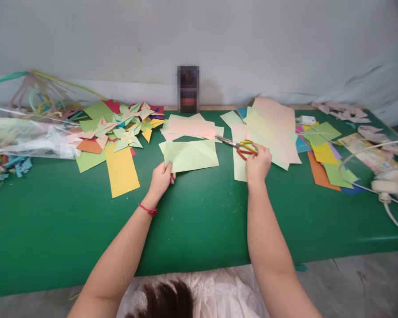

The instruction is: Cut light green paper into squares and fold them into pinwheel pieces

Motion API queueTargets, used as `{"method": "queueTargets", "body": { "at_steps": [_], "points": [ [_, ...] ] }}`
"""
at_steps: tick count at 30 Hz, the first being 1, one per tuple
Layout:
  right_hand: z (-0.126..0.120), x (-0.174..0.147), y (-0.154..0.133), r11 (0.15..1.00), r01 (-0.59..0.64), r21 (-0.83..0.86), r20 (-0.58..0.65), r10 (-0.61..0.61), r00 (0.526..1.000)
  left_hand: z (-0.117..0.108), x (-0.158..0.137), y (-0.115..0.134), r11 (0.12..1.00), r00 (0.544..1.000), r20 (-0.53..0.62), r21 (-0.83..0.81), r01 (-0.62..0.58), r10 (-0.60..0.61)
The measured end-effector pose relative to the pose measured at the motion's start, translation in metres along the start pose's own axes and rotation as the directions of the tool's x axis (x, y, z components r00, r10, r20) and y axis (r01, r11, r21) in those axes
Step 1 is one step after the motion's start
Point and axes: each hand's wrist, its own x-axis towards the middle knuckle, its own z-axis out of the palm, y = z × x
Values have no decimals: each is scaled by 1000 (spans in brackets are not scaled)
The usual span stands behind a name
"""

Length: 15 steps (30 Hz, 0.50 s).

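My left hand pinches the lower left corner of a pale green sheet of paper, tilted up over the table. In my right hand is a pair of scissors with red and yellow handles, fingers closed about the grips. The scissors' tips point left, just beyond the sheet's upper right corner. Pink paper pieces lie behind the sheet. Under and beside the scissors rest a pale green strip and larger pink and green sheets.
On the green table, folded paper stars and a yellow sheet lie left. Plastic-wrapped strips sit farther left. Coloured papers and a white cable are at right. A blurred dark upright object stands against the wall.
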Motion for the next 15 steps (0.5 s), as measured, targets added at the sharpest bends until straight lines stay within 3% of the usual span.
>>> {"method": "queueTargets", "body": {
  "at_steps": [3,6,11,15],
  "points": [
    [2,18,20,990,4,-140,225,28,974,1,0,-1,1000,1000,3,23,-3,3],
    [7,30,26,964,52,-261,331,38,943,2,-1,-1,999,1000,1,51,-7,7],
    [11,36,19,952,117,-283,342,-14,940,4,-5,2,993,1000,4,117,-27,26],
    [6,29,3,978,103,-181,247,-56,967,-1,-2,17,986,998,32,159,-49,44]
  ]
}}
